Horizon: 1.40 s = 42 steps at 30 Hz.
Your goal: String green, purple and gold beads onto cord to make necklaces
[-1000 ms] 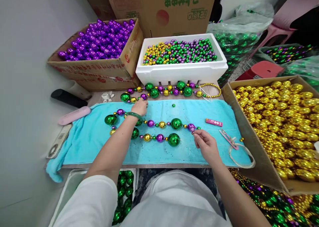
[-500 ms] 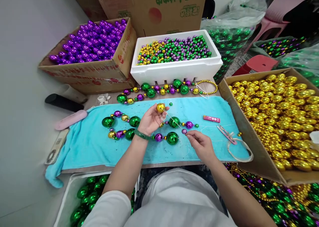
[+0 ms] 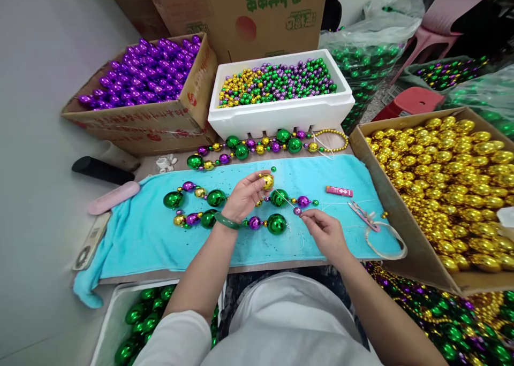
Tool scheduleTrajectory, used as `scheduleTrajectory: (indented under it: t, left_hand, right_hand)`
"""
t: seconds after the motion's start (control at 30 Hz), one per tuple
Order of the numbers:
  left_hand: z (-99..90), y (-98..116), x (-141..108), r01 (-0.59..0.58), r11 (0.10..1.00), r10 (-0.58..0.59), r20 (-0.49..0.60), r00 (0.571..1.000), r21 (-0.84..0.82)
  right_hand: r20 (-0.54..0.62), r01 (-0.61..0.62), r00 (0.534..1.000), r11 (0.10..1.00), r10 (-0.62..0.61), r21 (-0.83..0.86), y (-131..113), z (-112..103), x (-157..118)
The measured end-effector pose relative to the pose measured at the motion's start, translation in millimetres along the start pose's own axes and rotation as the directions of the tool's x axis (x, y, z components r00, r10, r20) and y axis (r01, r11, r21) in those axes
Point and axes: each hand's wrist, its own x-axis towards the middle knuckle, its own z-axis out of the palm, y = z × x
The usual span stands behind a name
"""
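Observation:
My left hand (image 3: pixel 244 195), a green bangle at its wrist, pinches a large gold bead (image 3: pixel 266 182) above the towel. From that bead a thin, pale, straight string (image 3: pixel 284 196) slants down to a small purple bead (image 3: pixel 297 211). Just beside the purple bead, my right hand (image 3: pixel 322 232) has thumb and forefinger closed on the string's end; whether a needle is there is too small to tell. Beneath and around my hands, a bead garland (image 3: pixel 277 223) of green, purple and gold lies in a loop on the turquoise towel (image 3: pixel 148 243). A loose small green bead (image 3: pixel 273 169) is behind the gold one.
A finished-looking garland (image 3: pixel 241 151) lies behind the towel. Thread snips (image 3: pixel 363 216), a red packet (image 3: pixel 339 191) and a pale ring (image 3: pixel 386 257) lie rightward. Around stand a box of purple beads (image 3: pixel 132 121), a white foam box (image 3: pixel 281 109) and a box of gold beads (image 3: pixel 413 243).
My left hand has moved slightly right and down with the gold bead, its fingers now turned more over it. The gap to the purple bead is shorter. My right hand is nearly still.

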Motion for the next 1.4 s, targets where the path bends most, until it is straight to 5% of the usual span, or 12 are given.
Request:
scheduleTrajectory:
  t: [0.27, 0.4, 0.5, 0.6, 0.7, 0.8, 0.93, 1.0, 1.07, 1.13, 1.23, 1.4]
  left_hand:
    - [5.0, -6.8, -0.4, 0.008, 0.998, -0.013, 0.078, 0.997, 0.064]
    - [3.8, -10.0, 5.1, 0.014, 0.939, -0.095, 0.221, 0.971, 0.344]
    - [-2.2, -5.5, 27.6, -0.098, 0.669, -0.111, 0.229, 0.967, 0.737]
    - [-10.8, -1.9, 66.2, -0.127, 0.261, 0.137, 0.094, 0.986, 0.957]
    - [-16.4, -6.7, 102.7, -0.081, 0.157, 0.160, 0.056, 0.986, 0.984]
    - [-15.3, -15.6, 121.7, -0.081, 0.201, 0.133, 0.054, 0.990, 0.976]
    - [-5.2, -18.4, 115.4, -0.082, 0.314, 0.136, 0.041, 0.990, 0.946]
    - [1.3, -14.1, 101.8, -0.078, 0.551, 0.088, 0.035, 0.995, 0.831]
    - [7.4, -8.1, 85.2, -0.026, 0.846, 0.002, 0.046, 0.999, 0.532]
    - [12.6, -2.9, 69.4, 0.050, 0.979, -0.066, 0.076, 0.995, 0.200]
    - [17.7, 1.2, 53.1, 0.091, 0.996, -0.093, 0.085, 0.992, 0.024]
    - [18.9, 2.8, 43.2, 0.081, 0.997, -0.081, 0.067, 0.994, 0.005]
  right_hand:
    - [-0.027, -0.015, 0.999, 0.999, 0.016, 0.036, 12.2, -3.4, 5.4]
    - [-0.032, -0.029, 0.999, 0.995, 0.032, 0.092, 12.7, -3.3, 9.7]
    - [-0.089, -0.045, 0.994, 0.985, 0.060, 0.167, 11.0, -5.9, 14.1]
    - [-0.124, -0.059, 0.989, 0.977, 0.086, 0.207, 8.7, -10.7, 17.8]
    - [-0.117, -0.077, 0.988, 0.977, 0.102, 0.200, 6.9, -14.3, 19.2]
    - [-0.126, -0.079, 0.987, 0.978, 0.104, 0.191, 7.3, -16.0, 18.6]
    - [-0.151, -0.065, 0.984, 0.983, 0.091, 0.170, 10.8, -18.9, 16.1]
    - [-0.157, -0.064, 0.984, 0.985, 0.089, 0.160, 12.2, -20.6, 14.8]
    - [-0.157, -0.064, 0.984, 0.986, 0.088, 0.153, 12.2, -21.5, 13.7]
    - [-0.150, -0.063, 0.985, 0.987, 0.086, 0.149, 10.7, -21.1, 13.3]
    - [-0.133, -0.056, 0.988, 0.987, 0.077, 0.154, 6.3, -18.6, 13.2]
    - [-0.123, -0.029, 0.991, 0.986, 0.050, 0.162, -0.1, -15.7, 11.4]
